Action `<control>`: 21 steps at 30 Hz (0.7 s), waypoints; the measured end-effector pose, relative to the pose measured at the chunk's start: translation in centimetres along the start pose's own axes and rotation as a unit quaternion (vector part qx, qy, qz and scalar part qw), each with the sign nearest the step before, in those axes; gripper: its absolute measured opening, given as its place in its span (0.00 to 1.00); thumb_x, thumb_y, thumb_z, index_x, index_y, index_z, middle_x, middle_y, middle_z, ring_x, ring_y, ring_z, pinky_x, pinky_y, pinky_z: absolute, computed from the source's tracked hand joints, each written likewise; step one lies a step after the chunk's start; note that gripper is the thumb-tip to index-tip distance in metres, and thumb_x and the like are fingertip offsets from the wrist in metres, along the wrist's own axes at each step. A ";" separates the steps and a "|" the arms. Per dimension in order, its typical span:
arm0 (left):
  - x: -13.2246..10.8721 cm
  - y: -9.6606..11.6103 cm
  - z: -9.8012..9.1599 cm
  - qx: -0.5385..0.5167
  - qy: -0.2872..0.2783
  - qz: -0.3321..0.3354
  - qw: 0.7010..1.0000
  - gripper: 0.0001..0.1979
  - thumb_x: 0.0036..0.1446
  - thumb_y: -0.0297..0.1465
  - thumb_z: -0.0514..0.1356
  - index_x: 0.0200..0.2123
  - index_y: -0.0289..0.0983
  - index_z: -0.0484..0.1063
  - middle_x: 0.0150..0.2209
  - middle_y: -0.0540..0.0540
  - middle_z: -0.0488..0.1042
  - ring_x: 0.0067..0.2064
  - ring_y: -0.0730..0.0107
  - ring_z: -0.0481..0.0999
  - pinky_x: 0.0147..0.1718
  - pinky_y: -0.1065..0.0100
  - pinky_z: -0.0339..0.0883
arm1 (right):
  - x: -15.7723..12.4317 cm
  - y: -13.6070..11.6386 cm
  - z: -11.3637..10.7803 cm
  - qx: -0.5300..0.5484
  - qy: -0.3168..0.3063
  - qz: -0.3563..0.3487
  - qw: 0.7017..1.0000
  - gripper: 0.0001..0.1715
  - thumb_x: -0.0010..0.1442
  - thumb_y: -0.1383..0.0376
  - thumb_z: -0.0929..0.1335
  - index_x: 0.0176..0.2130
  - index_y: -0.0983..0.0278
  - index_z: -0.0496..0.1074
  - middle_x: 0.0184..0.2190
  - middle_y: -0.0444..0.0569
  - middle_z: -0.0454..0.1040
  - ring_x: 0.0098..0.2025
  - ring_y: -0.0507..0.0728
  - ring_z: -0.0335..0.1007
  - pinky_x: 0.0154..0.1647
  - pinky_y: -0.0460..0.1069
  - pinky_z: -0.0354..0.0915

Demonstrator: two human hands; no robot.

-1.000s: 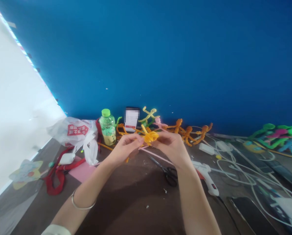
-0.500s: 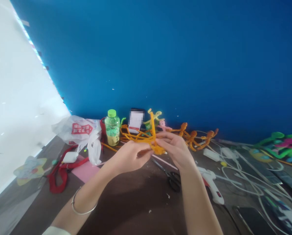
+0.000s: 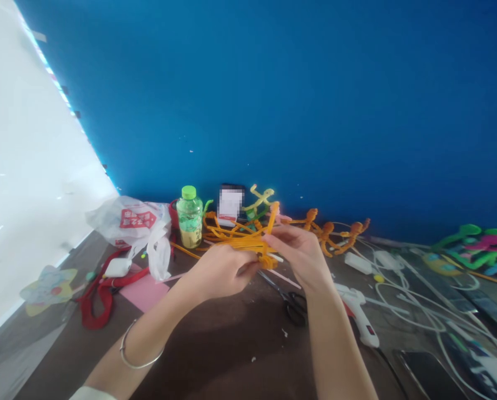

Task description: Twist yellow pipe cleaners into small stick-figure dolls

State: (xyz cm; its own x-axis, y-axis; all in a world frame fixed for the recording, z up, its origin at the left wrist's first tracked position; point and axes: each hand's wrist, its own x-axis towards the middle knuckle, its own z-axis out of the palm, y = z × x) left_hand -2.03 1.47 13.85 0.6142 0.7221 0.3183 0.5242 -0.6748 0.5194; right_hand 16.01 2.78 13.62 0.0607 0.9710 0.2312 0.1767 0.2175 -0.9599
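Observation:
Both hands meet above the dark table, pinching an orange pipe-cleaner figure [image 3: 260, 244]. My left hand [image 3: 221, 272] grips its lower part from the left, fingers curled shut. My right hand [image 3: 300, 253] holds it from the right, fingertips closed on the fuzzy wire. One orange limb sticks up between the hands, others stretch left. A silver bangle [image 3: 137, 355] sits on my left wrist.
Black scissors [image 3: 287, 300] and a white glue gun [image 3: 359, 314] lie under my right arm. A green-capped bottle [image 3: 189, 216], a white plastic bag [image 3: 134, 222], finished orange figures [image 3: 335, 230], white cables [image 3: 415, 294], a red strap [image 3: 100, 294] and a phone [image 3: 429, 375] crowd the table by the blue wall.
The hands have turned the orange figure: the coiled bundle dropped lower between the fingers and a limb now points up. Both hands shifted slightly right and kept their hold.

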 end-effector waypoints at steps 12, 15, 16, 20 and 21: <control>0.4 -1.0 0.1 0.017 -0.008 -0.035 0.999 0.11 0.56 0.33 0.49 0.34 0.39 0.71 0.28 0.47 0.74 0.26 0.70 0.71 0.25 0.72 0.56 | -0.2 -0.9 0.0 -0.034 -0.018 -0.043 0.998 0.08 0.46 0.61 0.72 0.27 0.64 0.73 0.26 0.47 0.74 0.29 0.55 0.69 0.30 0.48 0.66; 0.7 -1.5 0.3 0.064 0.014 -0.073 0.995 0.12 0.57 0.34 0.48 0.31 0.38 0.70 0.24 0.48 0.72 0.24 0.70 0.70 0.24 0.72 0.54 | -0.2 -1.0 0.1 -0.050 -0.019 -0.087 0.995 0.06 0.49 0.61 0.70 0.27 0.63 0.73 0.29 0.47 0.74 0.32 0.55 0.69 0.33 0.49 0.66; 0.8 -1.6 0.4 0.077 0.020 -0.084 0.993 0.12 0.57 0.35 0.48 0.31 0.38 0.70 0.23 0.48 0.71 0.24 0.70 0.69 0.23 0.72 0.53 | -0.2 -1.0 0.1 -0.052 -0.016 -0.100 0.994 0.06 0.49 0.62 0.70 0.27 0.62 0.73 0.29 0.47 0.74 0.32 0.55 0.69 0.34 0.49 0.66; 1.0 -1.8 0.7 0.083 0.037 -0.104 0.990 0.13 0.58 0.35 0.46 0.31 0.39 0.68 0.20 0.50 0.68 0.22 0.71 0.67 0.22 0.72 0.51 | -0.2 -0.8 0.1 -0.065 0.002 -0.131 0.989 0.04 0.50 0.63 0.69 0.28 0.62 0.73 0.30 0.47 0.74 0.35 0.56 0.69 0.35 0.49 0.66; 1.0 -1.9 0.7 0.076 0.042 -0.108 0.990 0.13 0.58 0.36 0.46 0.31 0.39 0.68 0.19 0.50 0.68 0.21 0.72 0.66 0.22 0.72 0.51 | -0.2 -0.8 0.1 -0.068 0.012 -0.136 0.988 0.04 0.50 0.64 0.70 0.28 0.62 0.73 0.30 0.47 0.74 0.35 0.56 0.69 0.36 0.49 0.66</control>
State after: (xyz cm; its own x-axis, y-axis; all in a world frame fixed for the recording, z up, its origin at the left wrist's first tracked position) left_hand -2.02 3.32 12.67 0.4303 0.8581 0.2803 0.7253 -0.5135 0.4586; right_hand 15.76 2.45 14.31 0.0151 0.8758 0.4825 0.3205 0.4528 -0.8320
